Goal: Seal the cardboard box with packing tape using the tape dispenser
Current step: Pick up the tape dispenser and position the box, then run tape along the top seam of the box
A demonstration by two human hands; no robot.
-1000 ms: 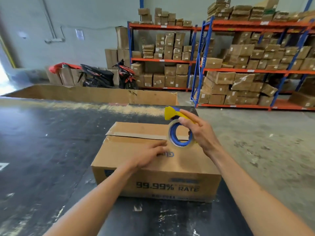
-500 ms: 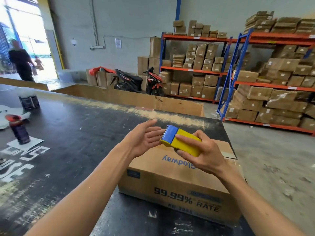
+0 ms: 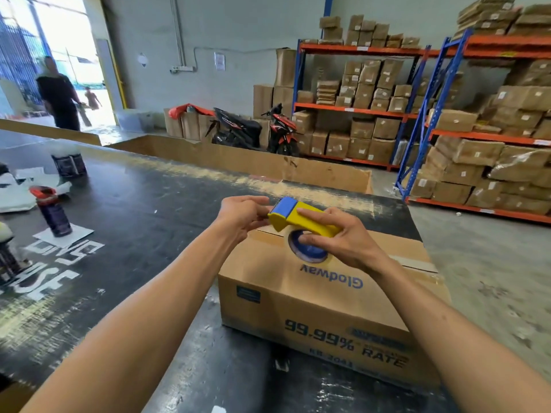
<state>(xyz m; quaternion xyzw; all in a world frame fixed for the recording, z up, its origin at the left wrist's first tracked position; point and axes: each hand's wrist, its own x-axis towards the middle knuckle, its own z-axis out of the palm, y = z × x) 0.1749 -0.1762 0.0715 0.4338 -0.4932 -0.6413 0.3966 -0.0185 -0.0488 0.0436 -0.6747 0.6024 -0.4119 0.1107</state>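
While the closed cardboard box [image 3: 313, 281] sits on the dark table [image 3: 134, 210], the right hand [image 3: 343, 239] grips the yellow tape dispenser [image 3: 301, 219] and left hand [image 3: 241, 213] fingers pinch its blue end.

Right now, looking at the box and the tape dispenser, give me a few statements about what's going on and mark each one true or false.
1. The right hand grips the yellow tape dispenser. True.
2. The tape dispenser lies flat on the black table. False: it is held above the cardboard box.
3. The left hand is at the dispenser's blue front end. True.
4. The cardboard box stands on the floor. False: it sits on the black table.
5. A motorbike is parked near the shelving behind. True.
6. The left hand presses flat on the box top. False: it is raised at the dispenser.
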